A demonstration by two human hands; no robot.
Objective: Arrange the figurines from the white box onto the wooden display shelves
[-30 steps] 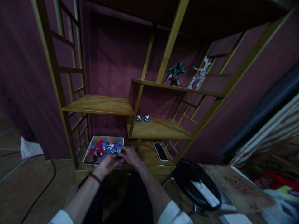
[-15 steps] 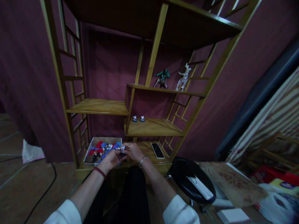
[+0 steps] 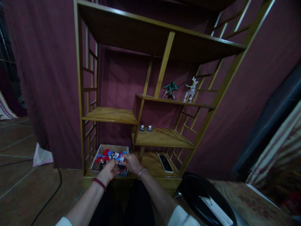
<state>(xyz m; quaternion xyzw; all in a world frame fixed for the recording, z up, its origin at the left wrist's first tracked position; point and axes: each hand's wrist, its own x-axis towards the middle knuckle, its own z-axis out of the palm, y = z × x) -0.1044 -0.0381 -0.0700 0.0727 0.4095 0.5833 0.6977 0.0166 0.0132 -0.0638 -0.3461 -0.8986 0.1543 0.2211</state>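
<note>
My left hand [image 3: 111, 170] and my right hand [image 3: 131, 163] meet over the front right part of a box [image 3: 96, 159]. Between their fingers is a small white figurine [image 3: 122, 159]; both hands touch it, its lower part hidden by the fingers. Red, blue and dark figurines [image 3: 106, 153] fill the box, which stands on the lowest shelf. Two small white figurines with dark bases [image 3: 142, 128] [image 3: 150, 128] stand side by side on the shelf above, towards its left end.
A phone [image 3: 166, 163] lies on the bottom shelf, right of my hands. A green figure [image 3: 170, 90] and a clear deer [image 3: 191, 90] stand higher up. A black stool [image 3: 195, 191] is at the lower right.
The view has swung left and up, so the shelf appears lower and further right. My hands are still together on the small figurine, now more over the box.
</note>
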